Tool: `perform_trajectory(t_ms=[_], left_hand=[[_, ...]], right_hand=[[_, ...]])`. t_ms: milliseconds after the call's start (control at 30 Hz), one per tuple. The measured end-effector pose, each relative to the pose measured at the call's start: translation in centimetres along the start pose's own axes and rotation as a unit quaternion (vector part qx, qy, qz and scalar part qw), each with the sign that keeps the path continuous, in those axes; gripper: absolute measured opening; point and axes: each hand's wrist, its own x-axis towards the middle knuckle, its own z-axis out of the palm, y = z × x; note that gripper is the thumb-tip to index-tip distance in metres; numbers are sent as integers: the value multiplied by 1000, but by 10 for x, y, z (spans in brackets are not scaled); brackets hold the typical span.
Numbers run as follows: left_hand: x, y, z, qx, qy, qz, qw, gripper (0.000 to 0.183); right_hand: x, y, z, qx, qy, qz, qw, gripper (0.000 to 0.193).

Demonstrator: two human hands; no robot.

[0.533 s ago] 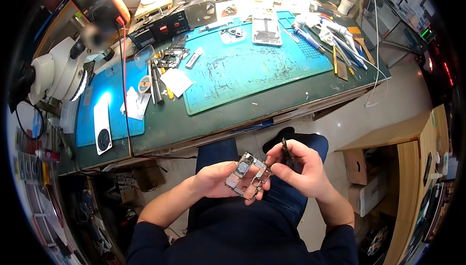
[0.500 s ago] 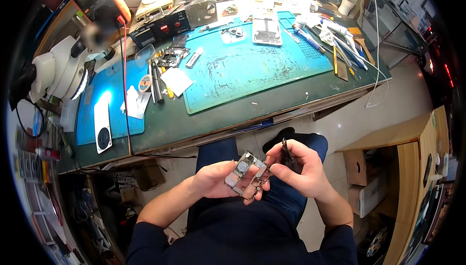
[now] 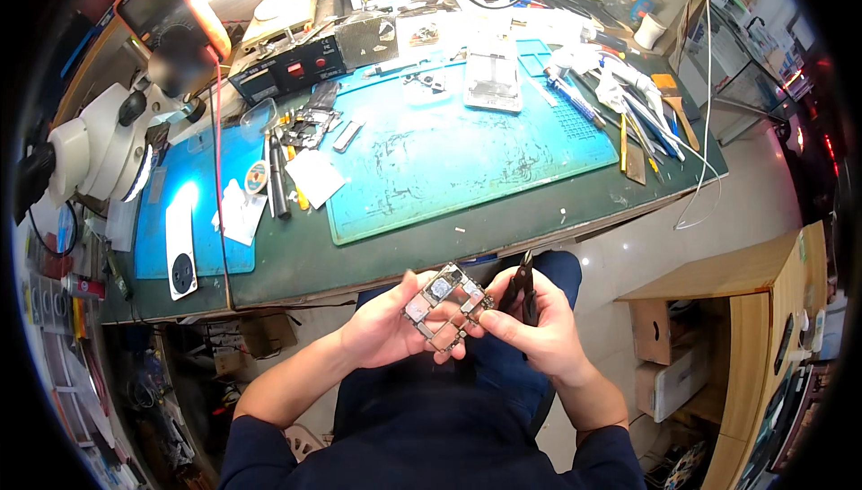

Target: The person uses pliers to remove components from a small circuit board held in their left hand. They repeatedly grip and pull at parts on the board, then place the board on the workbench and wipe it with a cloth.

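Above my lap I hold a small phone circuit board (image 3: 441, 288), with silvery patches and an open gap through its middle. My left hand (image 3: 379, 321) is closed around its left edge and underside, the fingers showing through the gap. My right hand (image 3: 546, 336) has black cutting pliers (image 3: 519, 291) tucked in it, jaws pointing up and away from me. Its thumb and fingertips also touch the right edge of the board. Whether the plier jaws are apart is too small to tell.
Beyond my hands stands a workbench (image 3: 395, 257) with a blue mat (image 3: 449, 167). A phone housing (image 3: 492, 86) lies on the mat. Tools and brushes (image 3: 660, 122) crowd the right end. At left are a microscope (image 3: 99, 144) and an orange multimeter (image 3: 171, 10). A wooden cabinet (image 3: 718, 288) stands right.
The board and both hands have shifted slightly left and up in view. More of the black pliers now shows in my right hand. The bench appears lower as the view has tilted.
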Motion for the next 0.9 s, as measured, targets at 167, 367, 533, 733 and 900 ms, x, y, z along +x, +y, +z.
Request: perform_trajectory(t_ms=[167, 367, 533, 733, 900], left_hand=[[4, 1, 11, 58, 39, 47, 996, 123], [14, -8, 6, 13, -3, 101, 995, 119], [8, -14, -4, 58, 13, 190, 980, 107], [2, 9, 4, 90, -25, 251, 963, 101], [6, 52, -14, 226, 102, 261, 933, 103]], right_hand=[[6, -1, 11, 154, 35, 77, 985, 30], [-3, -13, 19, 140, 31, 110, 984, 32], [-2, 4, 17, 111, 4, 67, 991, 38], [-31, 73, -25, 100, 173, 123, 972, 57], [-72, 135, -71, -189, 255, 134, 939, 63]])
